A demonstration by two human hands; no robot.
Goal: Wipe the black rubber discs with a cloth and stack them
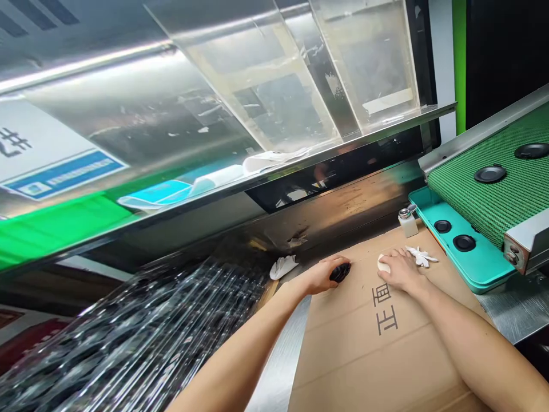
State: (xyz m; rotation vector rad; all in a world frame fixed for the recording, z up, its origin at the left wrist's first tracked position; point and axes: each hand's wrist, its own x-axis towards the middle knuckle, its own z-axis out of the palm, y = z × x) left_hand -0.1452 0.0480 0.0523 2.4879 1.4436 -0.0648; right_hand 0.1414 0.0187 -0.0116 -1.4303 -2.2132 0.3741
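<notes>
A cardboard sheet (338,349) lies on the metal surface (281,363), printed characters (388,330) facing up. At its left side, the left hand (319,276) has its fingers wrapped around a black cap (339,273). The right hand (402,270), palm down, pinches a white wad (383,263). Just beyond lie a crumpled tissue (422,256) and, farther, a small bottle (408,225). At right, a turquoise tray (489,279) holds black discs (464,243) beside a green belt (457,178).
</notes>
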